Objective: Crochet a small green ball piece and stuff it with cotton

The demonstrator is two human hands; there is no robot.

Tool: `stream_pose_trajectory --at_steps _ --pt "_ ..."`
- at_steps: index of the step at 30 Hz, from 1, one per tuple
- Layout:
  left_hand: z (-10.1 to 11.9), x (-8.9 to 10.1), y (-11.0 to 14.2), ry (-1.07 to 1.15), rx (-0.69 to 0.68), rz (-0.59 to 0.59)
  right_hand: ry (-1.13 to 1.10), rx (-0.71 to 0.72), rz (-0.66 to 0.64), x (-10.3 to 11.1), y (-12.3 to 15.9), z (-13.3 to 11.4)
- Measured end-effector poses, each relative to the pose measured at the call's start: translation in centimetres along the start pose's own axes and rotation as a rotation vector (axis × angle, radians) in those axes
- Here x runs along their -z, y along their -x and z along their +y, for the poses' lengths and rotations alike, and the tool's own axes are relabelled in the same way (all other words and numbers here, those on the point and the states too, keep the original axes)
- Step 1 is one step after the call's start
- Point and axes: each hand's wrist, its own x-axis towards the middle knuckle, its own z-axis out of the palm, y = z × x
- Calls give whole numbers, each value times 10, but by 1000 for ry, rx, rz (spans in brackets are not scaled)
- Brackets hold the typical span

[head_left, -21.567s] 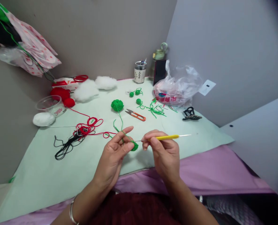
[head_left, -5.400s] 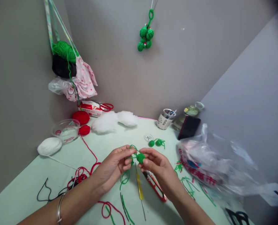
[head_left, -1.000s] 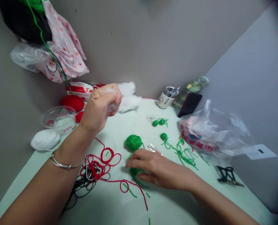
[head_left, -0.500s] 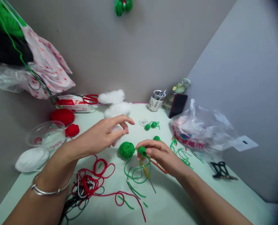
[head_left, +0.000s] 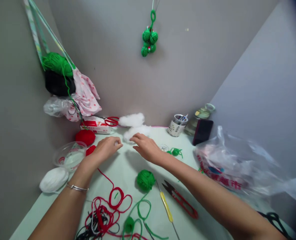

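Observation:
My left hand (head_left: pixel 107 149) is raised over the back of the table, its fingers curled round a small pale tuft of white stuffing (head_left: pixel 116 143) that is mostly hidden. Facing it, my right hand (head_left: pixel 148 149) has its fingers apart and bent, with nothing visible in them. Just behind that hand lies a larger wad of white stuffing (head_left: pixel 146 130). Closer to me, a ball of green yarn (head_left: pixel 146 180) rests beside a yellow-handled crochet hook (head_left: pixel 166 206) and red-handled thread snips (head_left: pixel 181 200). At the front is a small green crocheted ball (head_left: pixel 129 225) with loose yarn.
Tangled red cord (head_left: pixel 116 198) and black cord (head_left: pixel 98 220) cover the front left. A clear plastic bowl (head_left: pixel 70 156) and white yarn (head_left: pixel 54 180) stand at the left. Along the right are a pen tin (head_left: pixel 177 126), a phone (head_left: pixel 202 132) and a plastic bag (head_left: pixel 232 163).
My right hand has let go of the small green ball, now at the front, and moved toward the stuffing. My left hand has drawn back left and curled. The view has tilted up.

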Motion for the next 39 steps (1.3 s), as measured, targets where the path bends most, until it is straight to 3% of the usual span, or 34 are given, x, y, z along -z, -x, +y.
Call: stream_pose_trajectory --at_steps 4,8,12,18,23,31,35,39 --pt "-2 -7 -1 29 10 30 124 -36 -17 -31 -58 18" --pt "-9 -16 -4 83 13 71 159 -68 -45 -44 -79 31" --pt "-14 -30 -6 150 36 99 122 -60 -31 -46 -72 27" --pt "-10 -42 -3 236 80 42 28 -30 -28 -48 -55 15" --pt "-9 -42 -1 347 68 13 -10 -17 -64 -60 -56 14" --pt "-17 -32 -13 621 85 43 -55 -132 -38 -69 -74 28" --pt "-18 -48 -18 742 168 7 -108 -137 -31 -71 -76 32" --pt "-21 -64 -19 760 219 72 -161 -118 -16 -75 -71 32"
